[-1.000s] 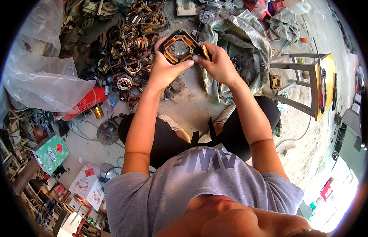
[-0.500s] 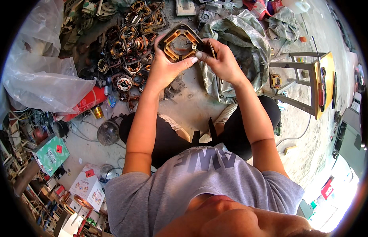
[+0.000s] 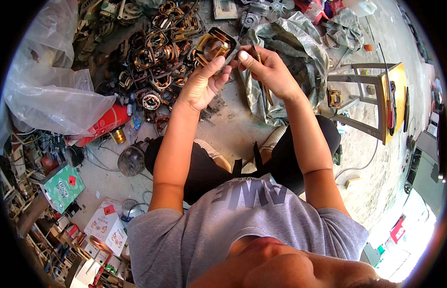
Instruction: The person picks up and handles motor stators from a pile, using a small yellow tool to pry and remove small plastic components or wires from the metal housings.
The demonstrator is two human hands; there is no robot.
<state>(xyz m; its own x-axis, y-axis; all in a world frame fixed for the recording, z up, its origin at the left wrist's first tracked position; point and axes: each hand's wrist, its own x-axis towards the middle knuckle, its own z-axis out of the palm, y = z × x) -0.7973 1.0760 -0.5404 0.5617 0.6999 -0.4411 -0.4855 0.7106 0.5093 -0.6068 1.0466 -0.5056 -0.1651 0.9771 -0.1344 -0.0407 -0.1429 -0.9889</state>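
Note:
A squarish motor stator (image 3: 215, 48) is raised in front of me, tilted, with a dark frame and orange-copper coils inside. My left hand (image 3: 204, 85) grips its near edge between thumb and fingers. My right hand (image 3: 267, 72) is closed beside the stator's right side, thumb and fingertips close to the frame. Through the right hand runs a thin, dark, stick-like tool (image 3: 268, 97), its lower end sticking out below the palm; its exact kind is unclear. Just left of the hands lies a heap of similar stators and coils (image 3: 153, 57) on the floor.
A crumpled grey-green sack (image 3: 300, 43) lies to the right, before a wooden stool (image 3: 396, 105) with tools on it. Clear plastic sheeting (image 3: 50, 91) and a red cylinder (image 3: 110, 120) are at left. Boxes (image 3: 105, 225) stand at lower left.
The stator has turned and tilted in my grip, from facing me to a more slanted view. My left hand has shifted its hold to the near edge, palm turned up.

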